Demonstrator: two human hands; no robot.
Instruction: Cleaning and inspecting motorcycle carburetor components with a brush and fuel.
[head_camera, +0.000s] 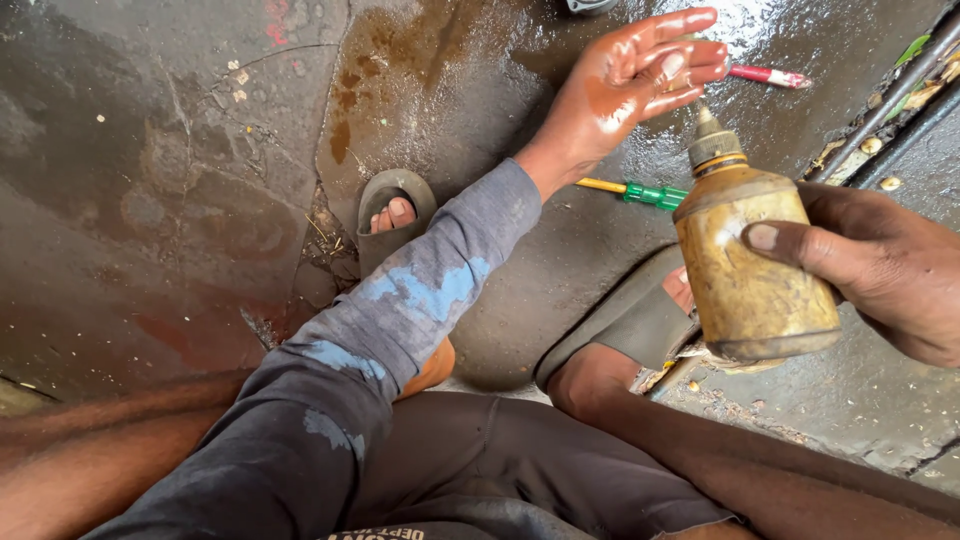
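My right hand (885, 270) grips a grimy yellow-brown oil can (750, 260) at the right, its nozzle pointing up toward my left palm. My left hand (625, 85) is stretched out above it, fingers apart, palm wet and glistening with oil, holding nothing. The left arm wears a grey sleeve with blue paint stains. Below the left wrist a screwdriver with a green handle and yellow shaft (640, 192) lies on the wet floor. A red-and-white pen-like tool (770, 76) lies just past my left fingertips.
The floor is dark, wet, oil-stained concrete (200, 200). My two feet in grey slippers rest on it, one (392, 215) at centre and one (640, 320) under the can. Metal rails (900, 90) run along the upper right. My knees fill the bottom.
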